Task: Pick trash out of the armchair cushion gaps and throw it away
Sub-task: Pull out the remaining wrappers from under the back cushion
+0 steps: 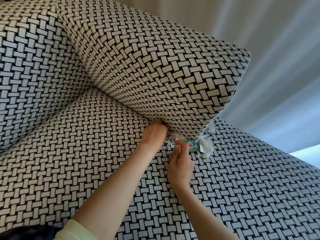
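A black-and-white woven armchair fills the view, with its armrest [155,66] above the seat cushion [86,161]. In the gap between them sit torn white paper scraps [205,146] and a small blue-green printed wrapper [192,146]. My left hand [154,131] is pushed into the gap, its fingers hidden under the armrest. My right hand [181,161] lies on the seat just right of it. Its thumb and fingertips pinch white scraps [170,140] at the gap, touching the wrapper's left end.
The chair's back cushion [34,75] rises at the left. Pale grey curtains [277,75] hang behind the chair at the right. A light sleeve [74,231] covers my left upper arm at the bottom edge.
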`<action>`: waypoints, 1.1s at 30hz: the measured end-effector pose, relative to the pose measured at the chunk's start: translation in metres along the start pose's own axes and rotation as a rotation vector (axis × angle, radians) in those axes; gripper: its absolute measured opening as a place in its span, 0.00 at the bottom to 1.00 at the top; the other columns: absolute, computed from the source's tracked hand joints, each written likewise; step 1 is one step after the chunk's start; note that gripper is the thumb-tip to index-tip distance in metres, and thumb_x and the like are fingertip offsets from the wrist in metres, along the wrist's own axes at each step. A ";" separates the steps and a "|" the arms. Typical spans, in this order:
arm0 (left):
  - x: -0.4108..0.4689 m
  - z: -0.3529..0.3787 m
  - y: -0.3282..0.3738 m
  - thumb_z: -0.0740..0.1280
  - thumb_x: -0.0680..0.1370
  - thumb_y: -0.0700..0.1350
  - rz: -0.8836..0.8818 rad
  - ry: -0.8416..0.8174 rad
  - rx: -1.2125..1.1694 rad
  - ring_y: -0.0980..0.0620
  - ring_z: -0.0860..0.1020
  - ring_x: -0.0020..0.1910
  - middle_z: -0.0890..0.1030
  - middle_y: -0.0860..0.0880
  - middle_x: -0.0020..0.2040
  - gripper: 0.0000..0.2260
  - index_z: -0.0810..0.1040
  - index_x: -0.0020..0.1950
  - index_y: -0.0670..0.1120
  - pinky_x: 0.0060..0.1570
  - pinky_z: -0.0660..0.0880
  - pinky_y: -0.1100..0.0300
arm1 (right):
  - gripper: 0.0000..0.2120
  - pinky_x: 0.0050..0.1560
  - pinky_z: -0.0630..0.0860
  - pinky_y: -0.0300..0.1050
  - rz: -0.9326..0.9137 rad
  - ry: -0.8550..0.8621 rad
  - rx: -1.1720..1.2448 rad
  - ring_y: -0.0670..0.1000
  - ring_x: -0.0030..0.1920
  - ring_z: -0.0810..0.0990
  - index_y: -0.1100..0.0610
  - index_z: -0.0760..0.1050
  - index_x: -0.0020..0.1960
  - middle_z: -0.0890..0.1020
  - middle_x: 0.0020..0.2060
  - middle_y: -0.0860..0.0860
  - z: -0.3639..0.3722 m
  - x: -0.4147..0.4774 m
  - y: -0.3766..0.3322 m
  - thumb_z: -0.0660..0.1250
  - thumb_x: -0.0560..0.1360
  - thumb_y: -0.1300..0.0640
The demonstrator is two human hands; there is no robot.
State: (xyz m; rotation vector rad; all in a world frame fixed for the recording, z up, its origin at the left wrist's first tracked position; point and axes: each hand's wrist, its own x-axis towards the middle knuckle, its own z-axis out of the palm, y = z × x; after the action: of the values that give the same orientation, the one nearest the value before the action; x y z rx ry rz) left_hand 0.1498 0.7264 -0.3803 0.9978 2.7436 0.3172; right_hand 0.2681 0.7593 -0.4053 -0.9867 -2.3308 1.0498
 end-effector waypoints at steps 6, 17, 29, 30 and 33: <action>-0.007 -0.001 0.000 0.59 0.80 0.50 0.054 0.005 -0.002 0.44 0.76 0.57 0.77 0.44 0.56 0.15 0.75 0.59 0.41 0.52 0.73 0.54 | 0.20 0.22 0.57 0.36 -0.029 0.027 0.015 0.49 0.25 0.70 0.57 0.73 0.57 0.77 0.30 0.49 0.001 0.000 0.000 0.48 0.78 0.47; -0.021 -0.011 0.001 0.58 0.80 0.38 0.029 0.082 -0.358 0.46 0.79 0.40 0.80 0.43 0.46 0.09 0.73 0.57 0.44 0.37 0.77 0.57 | 0.20 0.25 0.57 0.37 -0.028 -0.020 0.014 0.50 0.30 0.70 0.57 0.70 0.60 0.81 0.39 0.56 -0.002 -0.001 -0.001 0.46 0.78 0.51; -0.052 -0.006 0.018 0.61 0.78 0.33 -0.570 -0.029 -1.636 0.53 0.79 0.40 0.79 0.46 0.41 0.07 0.75 0.44 0.43 0.38 0.79 0.66 | 0.14 0.27 0.61 0.42 -0.030 -0.092 -0.066 0.56 0.34 0.78 0.52 0.67 0.63 0.82 0.41 0.53 -0.003 -0.001 -0.001 0.51 0.81 0.54; -0.056 -0.007 0.021 0.60 0.78 0.33 -0.668 -0.017 -1.782 0.52 0.78 0.40 0.79 0.46 0.40 0.08 0.75 0.44 0.43 0.40 0.78 0.64 | 0.13 0.29 0.62 0.42 -0.028 -0.105 -0.064 0.56 0.35 0.78 0.52 0.67 0.63 0.82 0.41 0.53 -0.006 -0.002 -0.004 0.52 0.81 0.53; -0.067 -0.015 0.029 0.58 0.79 0.32 -0.858 -0.032 -2.119 0.50 0.77 0.41 0.78 0.43 0.42 0.08 0.74 0.45 0.41 0.43 0.76 0.59 | 0.11 0.32 0.65 0.43 0.023 -0.122 0.068 0.52 0.34 0.76 0.53 0.67 0.61 0.80 0.38 0.50 -0.017 -0.003 -0.012 0.54 0.80 0.55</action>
State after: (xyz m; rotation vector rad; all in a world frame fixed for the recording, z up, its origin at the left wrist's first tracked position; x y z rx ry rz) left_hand 0.2135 0.7021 -0.3499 -0.6708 1.0466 2.0186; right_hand 0.2749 0.7598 -0.3856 -0.9509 -2.3677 1.2219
